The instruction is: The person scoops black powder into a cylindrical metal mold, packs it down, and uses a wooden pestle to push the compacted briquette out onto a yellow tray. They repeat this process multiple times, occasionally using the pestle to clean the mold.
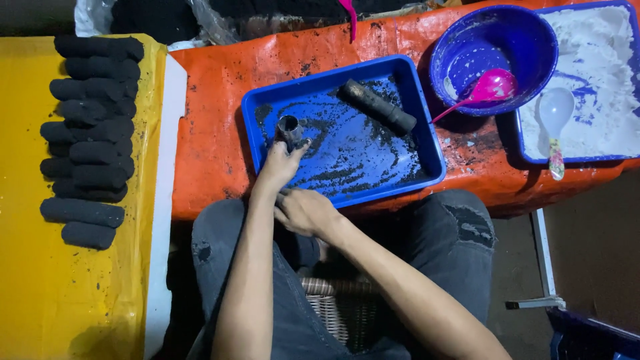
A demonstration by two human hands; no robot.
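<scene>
My left hand grips a short dark metal tube that stands upright in the near left corner of a blue tray dusted with black powder. A black cylinder lies loose in the tray's far part. My right hand rests closed at the tray's near edge, close to the left wrist; whether it holds anything I cannot tell.
Several black pressed cylinders lie in rows on a yellow sheet at the left. A blue bowl with a pink spoon and a blue tray of white powder with a white spoon stand at the right on an orange tarp.
</scene>
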